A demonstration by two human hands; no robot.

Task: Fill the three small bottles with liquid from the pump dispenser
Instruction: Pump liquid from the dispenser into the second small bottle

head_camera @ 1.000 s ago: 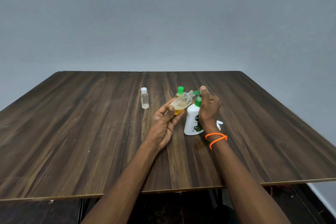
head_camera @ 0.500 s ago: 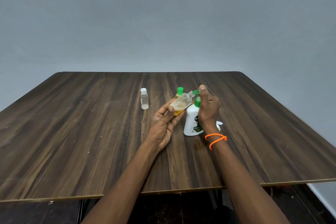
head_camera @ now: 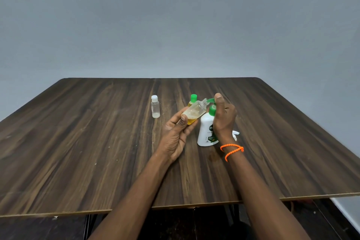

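My left hand [head_camera: 176, 134] holds a small clear bottle [head_camera: 195, 111] tilted, its open mouth up against the green spout of the white pump dispenser [head_camera: 206, 131]. Yellow liquid sits in the bottle's lower end. My right hand [head_camera: 224, 119] is wrapped around the dispenser's neck with the thumb on top of the green pump head. Behind the held bottle stands a small bottle with a green cap [head_camera: 192, 99], mostly hidden. A clear bottle with a white cap [head_camera: 155, 106] stands upright to the left.
Everything stands on a dark wooden table [head_camera: 78, 142] in front of a plain grey wall. A small white object [head_camera: 235, 134] lies on the table just right of the dispenser, partly hidden by my right wrist, which wears an orange band [head_camera: 231, 150].
Hardly anything has moved. Both hands keep their hold, and the tilted bottle stays at the spout.
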